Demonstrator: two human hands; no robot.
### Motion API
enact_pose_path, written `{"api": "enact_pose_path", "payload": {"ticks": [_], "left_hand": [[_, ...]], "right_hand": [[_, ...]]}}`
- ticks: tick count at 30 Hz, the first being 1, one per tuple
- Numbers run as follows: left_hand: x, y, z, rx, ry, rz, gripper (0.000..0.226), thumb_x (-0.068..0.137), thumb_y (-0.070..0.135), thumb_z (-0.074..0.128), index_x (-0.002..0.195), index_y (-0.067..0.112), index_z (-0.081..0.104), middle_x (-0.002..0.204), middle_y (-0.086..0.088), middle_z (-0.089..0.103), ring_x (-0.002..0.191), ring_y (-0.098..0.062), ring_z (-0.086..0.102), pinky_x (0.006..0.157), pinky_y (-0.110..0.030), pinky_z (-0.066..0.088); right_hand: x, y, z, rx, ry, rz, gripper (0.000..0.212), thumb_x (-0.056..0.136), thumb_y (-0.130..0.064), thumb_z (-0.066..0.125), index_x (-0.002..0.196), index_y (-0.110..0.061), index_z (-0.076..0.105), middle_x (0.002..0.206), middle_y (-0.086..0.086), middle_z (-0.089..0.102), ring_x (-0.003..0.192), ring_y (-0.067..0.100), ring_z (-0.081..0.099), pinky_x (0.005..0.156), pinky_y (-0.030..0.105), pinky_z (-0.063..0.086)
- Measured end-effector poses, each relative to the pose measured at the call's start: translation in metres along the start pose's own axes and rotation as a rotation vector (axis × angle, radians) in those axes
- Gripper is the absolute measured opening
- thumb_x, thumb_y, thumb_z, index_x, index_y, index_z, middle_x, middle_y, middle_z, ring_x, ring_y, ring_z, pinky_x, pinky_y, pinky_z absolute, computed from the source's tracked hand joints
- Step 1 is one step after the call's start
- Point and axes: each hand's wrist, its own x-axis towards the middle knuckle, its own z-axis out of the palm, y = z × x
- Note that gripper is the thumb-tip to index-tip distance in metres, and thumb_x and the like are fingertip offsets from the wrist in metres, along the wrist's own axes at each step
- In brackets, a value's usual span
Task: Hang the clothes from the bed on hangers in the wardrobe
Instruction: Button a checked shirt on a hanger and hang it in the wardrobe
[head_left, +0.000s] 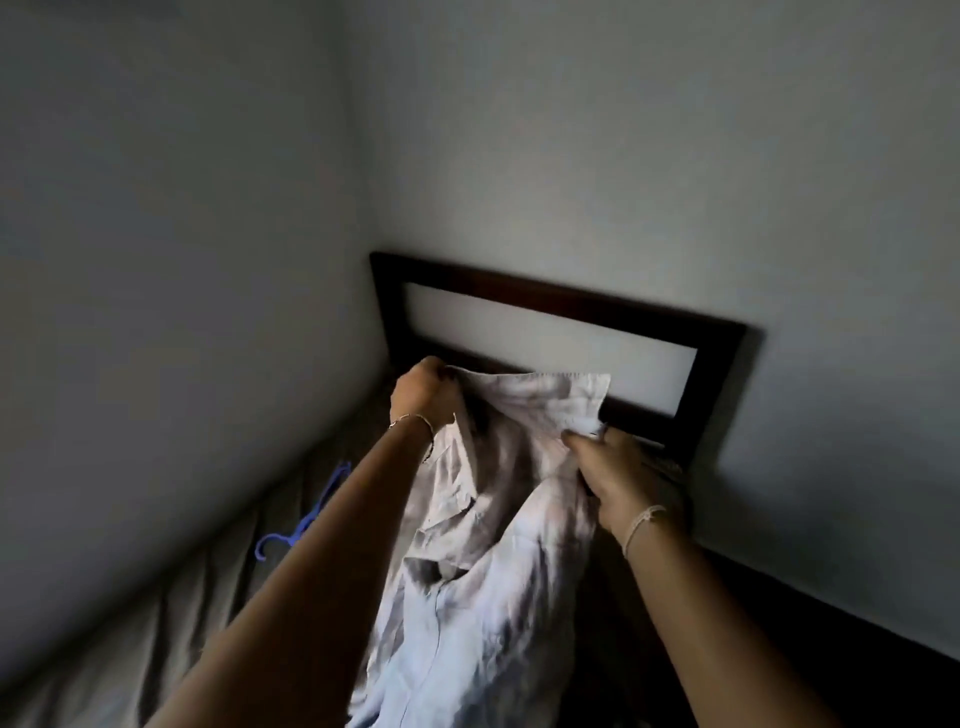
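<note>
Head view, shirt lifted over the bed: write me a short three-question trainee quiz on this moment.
1. True or false: the left hand and the right hand both grip the pale shirt at its top edge.
2. Where is the blue hanger? A) lying on the bed, left of the left arm; B) threaded into the shirt; C) in the right hand.
3. Fill in: behind the shirt's top edge stands the dark wooden ____.

Key: 1 true; 2 A; 3 headboard.
</note>
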Motion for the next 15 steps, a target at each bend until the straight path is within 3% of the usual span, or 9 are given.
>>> {"api": "enact_pose_path", "payload": {"ticks": [2, 3, 5, 8, 12, 15], "left_hand": [[0.023, -0.014, 0.04, 0.004, -0.032, -0.039, 0.021, 0.085, 0.019, 0.044, 0.093, 0.018, 0.063, 0.084, -0.008, 0.07, 0.063, -0.027, 0.069, 0.068, -0.033, 0.058], [0.034, -0.022, 0.058, 0.003, -0.054, -0.053, 0.02, 0.084, 0.019, 0.045, 0.093, 0.017, 0.063, 0.085, -0.008, 0.07, 0.065, -0.028, 0.069, 0.068, -0.036, 0.059], [0.065, -0.041, 0.104, 0.006, -0.086, -0.08, 0.018, 0.081, 0.025, 0.048, 0.09, 0.016, 0.06, 0.091, -0.011, 0.07, 0.074, -0.033, 0.07, 0.071, -0.042, 0.059], [0.101, -0.063, 0.166, 0.029, -0.094, -0.101, 0.014, 0.087, 0.024, 0.051, 0.09, 0.014, 0.06, 0.094, -0.018, 0.068, 0.085, -0.037, 0.066, 0.076, -0.039, 0.055], [0.134, -0.079, 0.223, 0.045, -0.106, -0.059, 0.017, 0.093, 0.015, 0.055, 0.104, 0.004, 0.063, 0.105, -0.022, 0.067, 0.102, -0.038, 0.059, 0.08, -0.034, 0.04], [0.159, -0.099, 0.267, 0.028, -0.148, -0.08, 0.02, 0.092, 0.015, 0.057, 0.107, 0.005, 0.065, 0.107, -0.019, 0.068, 0.105, -0.034, 0.06, 0.083, -0.03, 0.039]], "right_hand": [[0.035, 0.024, -0.004, -0.075, 0.037, 0.013, 0.006, 0.082, -0.012, 0.065, 0.077, -0.015, 0.066, 0.077, 0.002, 0.068, 0.071, 0.015, 0.063, 0.067, 0.021, 0.052], [0.05, 0.035, -0.005, -0.102, 0.069, 0.009, 0.008, 0.082, -0.012, 0.064, 0.074, -0.015, 0.065, 0.071, 0.001, 0.065, 0.068, 0.016, 0.063, 0.062, 0.021, 0.05], [0.091, 0.064, -0.004, -0.166, 0.135, 0.019, 0.004, 0.078, -0.018, 0.065, 0.075, -0.015, 0.067, 0.072, 0.005, 0.068, 0.074, 0.028, 0.067, 0.069, 0.033, 0.055], [0.15, 0.114, -0.003, -0.247, 0.164, 0.119, 0.017, 0.079, -0.016, 0.065, 0.091, -0.006, 0.072, 0.092, 0.013, 0.073, 0.093, 0.034, 0.067, 0.085, 0.044, 0.053], [0.207, 0.159, -0.007, -0.327, 0.216, 0.17, 0.019, 0.082, -0.018, 0.061, 0.091, -0.004, 0.071, 0.094, 0.018, 0.071, 0.094, 0.038, 0.065, 0.085, 0.048, 0.052], [0.251, 0.198, -0.006, -0.385, 0.245, 0.227, 0.02, 0.086, -0.018, 0.058, 0.094, -0.003, 0.07, 0.097, 0.017, 0.07, 0.097, 0.037, 0.063, 0.086, 0.043, 0.051]]}}
